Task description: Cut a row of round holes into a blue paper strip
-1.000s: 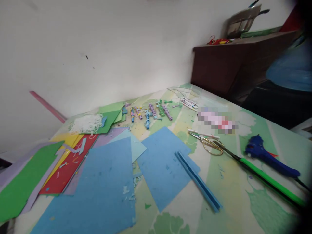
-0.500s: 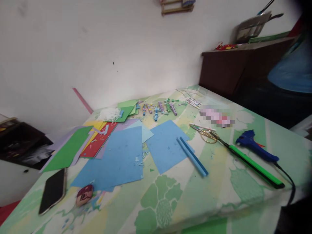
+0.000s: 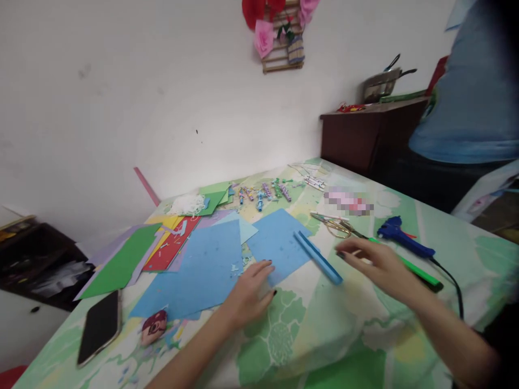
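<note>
My left hand [image 3: 253,292] is over the near edge of a blue paper sheet [image 3: 278,237], fingers apart and holding nothing. My right hand [image 3: 371,262], its thumb and fingers apart, hovers just right of a folded blue paper strip [image 3: 318,257]. The strip lies slantwise, partly on that sheet and partly on the tablecloth. Another large blue sheet [image 3: 203,265] lies left of my left hand. Gold-handled scissors [image 3: 338,227] rest beyond my right hand. Under and behind my right forearm shows a green-and-black tool [image 3: 421,274], partly hidden.
A blue glue gun [image 3: 405,237] with a black cord lies at the right. Phone [image 3: 99,327] and small pink-maroon object [image 3: 154,327] sit at the near left. Coloured papers [image 3: 121,259], white shreds [image 3: 186,204] and small rolled pieces [image 3: 260,200] lie farther back. A person in blue [image 3: 470,102] stands at the right.
Both my hands have come into view from the near side, reaching over the table. The view has tilted up and shifted, showing more of the wall decoration and the person at the right.
</note>
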Demonstrator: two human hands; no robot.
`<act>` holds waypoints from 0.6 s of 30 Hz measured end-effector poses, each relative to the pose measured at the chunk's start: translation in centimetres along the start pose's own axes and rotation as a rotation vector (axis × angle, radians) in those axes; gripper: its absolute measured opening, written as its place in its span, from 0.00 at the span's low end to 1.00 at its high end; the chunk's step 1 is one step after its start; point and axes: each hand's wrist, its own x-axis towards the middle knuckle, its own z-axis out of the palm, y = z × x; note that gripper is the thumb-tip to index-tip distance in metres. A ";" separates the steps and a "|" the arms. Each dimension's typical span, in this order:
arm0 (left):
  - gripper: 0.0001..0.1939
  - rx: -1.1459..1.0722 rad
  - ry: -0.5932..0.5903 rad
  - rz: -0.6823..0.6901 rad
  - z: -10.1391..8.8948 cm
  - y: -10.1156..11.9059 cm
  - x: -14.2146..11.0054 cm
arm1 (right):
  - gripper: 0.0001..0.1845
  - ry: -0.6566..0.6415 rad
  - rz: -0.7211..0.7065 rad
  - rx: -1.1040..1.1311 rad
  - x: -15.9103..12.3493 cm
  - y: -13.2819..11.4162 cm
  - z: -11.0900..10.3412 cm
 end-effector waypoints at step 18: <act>0.22 0.473 -0.495 0.158 2.4 -4.0 3.7 | 0.07 -0.214 0.204 -0.196 4.1 1.9 2.6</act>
